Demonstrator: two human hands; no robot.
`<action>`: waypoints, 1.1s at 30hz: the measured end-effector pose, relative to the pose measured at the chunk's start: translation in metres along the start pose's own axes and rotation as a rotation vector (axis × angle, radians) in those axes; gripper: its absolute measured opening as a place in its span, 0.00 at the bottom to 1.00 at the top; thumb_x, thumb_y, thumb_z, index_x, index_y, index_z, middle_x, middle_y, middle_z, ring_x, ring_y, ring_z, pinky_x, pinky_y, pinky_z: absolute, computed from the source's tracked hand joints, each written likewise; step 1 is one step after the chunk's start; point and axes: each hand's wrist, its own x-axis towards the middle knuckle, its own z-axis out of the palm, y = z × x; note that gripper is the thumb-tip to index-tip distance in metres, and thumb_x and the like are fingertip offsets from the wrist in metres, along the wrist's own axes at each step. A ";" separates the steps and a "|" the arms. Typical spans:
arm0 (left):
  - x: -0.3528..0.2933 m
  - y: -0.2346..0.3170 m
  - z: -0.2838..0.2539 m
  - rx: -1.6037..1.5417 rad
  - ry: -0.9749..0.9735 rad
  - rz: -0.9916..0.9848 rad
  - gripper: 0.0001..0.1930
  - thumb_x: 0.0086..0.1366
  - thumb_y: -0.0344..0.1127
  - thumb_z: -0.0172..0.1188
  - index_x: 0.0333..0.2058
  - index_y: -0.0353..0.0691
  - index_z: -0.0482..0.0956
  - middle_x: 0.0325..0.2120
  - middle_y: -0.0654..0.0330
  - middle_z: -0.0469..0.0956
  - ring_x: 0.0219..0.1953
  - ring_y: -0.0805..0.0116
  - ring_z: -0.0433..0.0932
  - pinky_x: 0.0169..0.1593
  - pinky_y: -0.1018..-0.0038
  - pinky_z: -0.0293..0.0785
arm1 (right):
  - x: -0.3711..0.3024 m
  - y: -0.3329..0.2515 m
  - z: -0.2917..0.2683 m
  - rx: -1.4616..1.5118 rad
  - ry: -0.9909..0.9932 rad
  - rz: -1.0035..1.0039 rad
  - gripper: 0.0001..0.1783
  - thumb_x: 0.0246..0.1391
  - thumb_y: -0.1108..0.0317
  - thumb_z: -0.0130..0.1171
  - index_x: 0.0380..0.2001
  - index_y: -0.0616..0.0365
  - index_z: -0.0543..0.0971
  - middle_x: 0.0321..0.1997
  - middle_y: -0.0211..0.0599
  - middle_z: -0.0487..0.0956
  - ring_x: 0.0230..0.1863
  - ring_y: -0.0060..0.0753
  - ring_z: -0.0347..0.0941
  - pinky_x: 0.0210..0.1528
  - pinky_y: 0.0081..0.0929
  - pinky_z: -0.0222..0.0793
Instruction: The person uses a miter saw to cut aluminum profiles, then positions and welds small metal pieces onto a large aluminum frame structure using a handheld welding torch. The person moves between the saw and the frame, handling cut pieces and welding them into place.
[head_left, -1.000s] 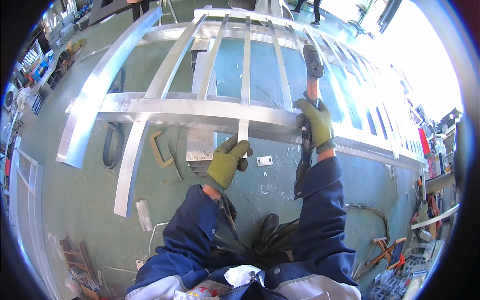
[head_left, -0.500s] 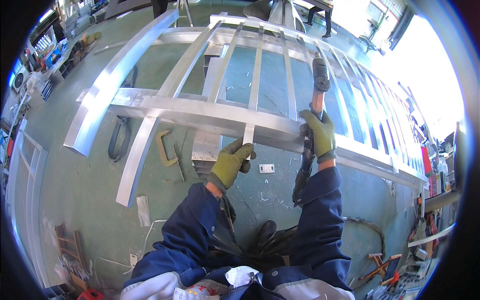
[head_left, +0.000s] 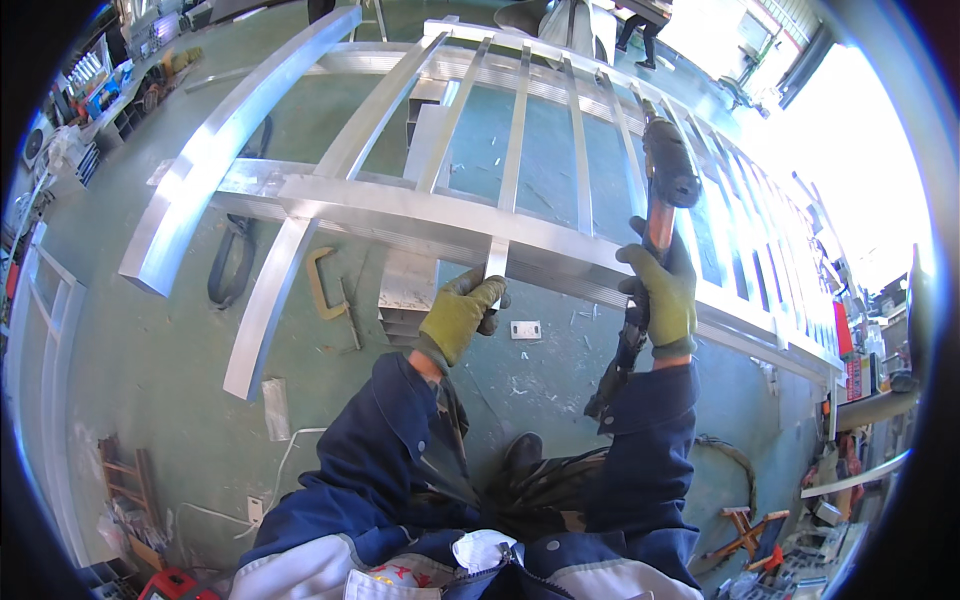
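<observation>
An aluminium frame with long rails and several crosswise slats stretches before me. My left hand, in a green-yellow work glove, is closed round the near end of a narrow slat that sticks out below the near rail. Raised over the frame on the right, my gloved right hand grips a hammer. The hammer has a dark head, an orange-brown shaft and a dark, worn lower handle that runs down beside my forearm. Its head is apart from the slats.
A wide aluminium bar lies across the frame's left end. On the floor are a C-clamp, a dark strap-like loop and a small white plate. Another frame stands far left. A person's legs show at the back.
My right hand and the hammer have moved a little right, and the hammer's head looks larger and tilted. My left hand keeps hold of the slat. The whole view has shifted slightly.
</observation>
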 end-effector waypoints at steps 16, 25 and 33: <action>-0.002 0.002 0.004 0.024 0.032 -0.028 0.18 0.73 0.41 0.61 0.56 0.39 0.79 0.31 0.67 0.81 0.22 0.83 0.71 0.25 0.84 0.68 | -0.040 -0.006 -0.050 -0.194 0.039 -0.169 0.20 0.56 0.67 0.68 0.51 0.61 0.80 0.33 0.29 0.81 0.32 0.23 0.75 0.35 0.24 0.74; 0.001 0.000 0.002 0.019 0.005 -0.020 0.19 0.73 0.40 0.62 0.57 0.39 0.79 0.32 0.65 0.81 0.22 0.82 0.71 0.25 0.84 0.69 | -0.040 0.006 -0.049 -0.059 0.135 -0.200 0.18 0.50 0.74 0.69 0.46 0.57 0.78 0.36 0.27 0.76 0.35 0.21 0.73 0.34 0.24 0.72; -0.001 0.002 0.004 0.003 0.026 -0.035 0.18 0.73 0.41 0.62 0.57 0.40 0.79 0.31 0.66 0.81 0.21 0.83 0.70 0.25 0.84 0.69 | -0.034 0.008 -0.051 -0.014 0.258 -0.323 0.15 0.63 0.65 0.66 0.52 0.56 0.80 0.32 0.22 0.77 0.25 0.14 0.65 0.26 0.18 0.58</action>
